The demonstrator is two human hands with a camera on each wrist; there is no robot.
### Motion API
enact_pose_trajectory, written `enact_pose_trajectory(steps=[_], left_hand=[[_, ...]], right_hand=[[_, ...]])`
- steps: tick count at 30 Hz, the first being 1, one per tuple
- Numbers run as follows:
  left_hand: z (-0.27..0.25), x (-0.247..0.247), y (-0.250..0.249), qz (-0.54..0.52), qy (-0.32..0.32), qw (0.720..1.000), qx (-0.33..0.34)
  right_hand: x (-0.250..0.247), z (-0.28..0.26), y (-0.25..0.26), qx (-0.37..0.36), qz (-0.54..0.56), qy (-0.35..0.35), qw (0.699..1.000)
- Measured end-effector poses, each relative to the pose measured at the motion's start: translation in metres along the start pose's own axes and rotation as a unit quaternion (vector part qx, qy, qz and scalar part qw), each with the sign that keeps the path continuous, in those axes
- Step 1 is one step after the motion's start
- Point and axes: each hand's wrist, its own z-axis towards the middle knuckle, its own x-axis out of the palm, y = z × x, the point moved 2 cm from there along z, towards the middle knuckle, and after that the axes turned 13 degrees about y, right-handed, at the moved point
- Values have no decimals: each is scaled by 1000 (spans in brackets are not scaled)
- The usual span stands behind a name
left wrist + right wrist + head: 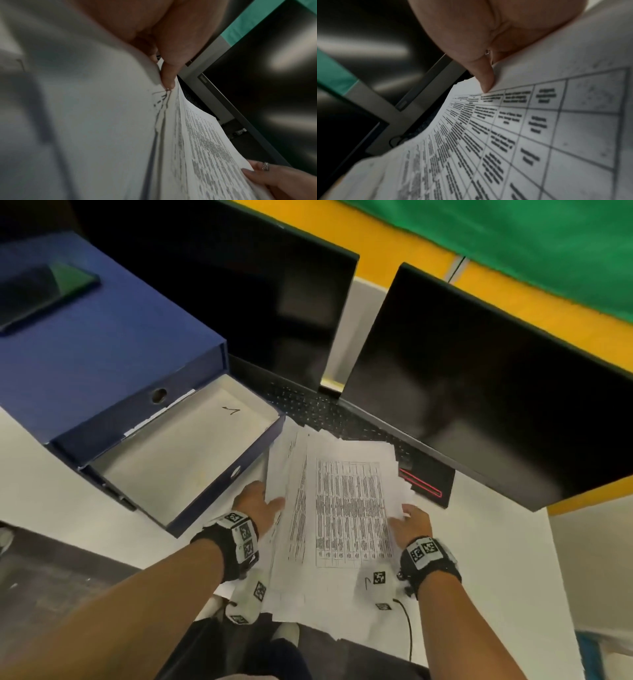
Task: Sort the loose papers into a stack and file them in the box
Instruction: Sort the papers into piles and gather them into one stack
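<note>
I hold the uneven papers (346, 508) pinched at both side edges, left hand (255, 501) and right hand (412, 520), mid-gathering; next I should square them before the open box (191, 470).

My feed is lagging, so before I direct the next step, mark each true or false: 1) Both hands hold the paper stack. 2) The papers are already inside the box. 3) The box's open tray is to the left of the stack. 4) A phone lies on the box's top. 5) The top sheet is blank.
1) True: the left hand and the right hand grip the paper stack by its sides.
2) False: the stack is held outside the blue box.
3) True: the open tray is left of it.
4) True: a phone lies there.
5) False: it carries a printed table.
</note>
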Motion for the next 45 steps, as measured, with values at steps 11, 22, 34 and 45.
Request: enact_pose_trajectory(steps=[11, 22, 34, 45], left_hand=[[4, 13, -15, -20, 1, 999, -30], [-19, 8, -36, 40, -27, 992, 114], [-86, -30, -104, -92, 26, 943, 318], [-50, -12, -85, -139, -13, 953, 268]], right_hand=[[39, -23, 4, -15, -67, 45, 997], [46, -17, -7, -56, 26, 64, 996], [-57, -87, 59, -358, 419, 8, 834], [-40, -94, 71, -333, 352, -34, 874]])
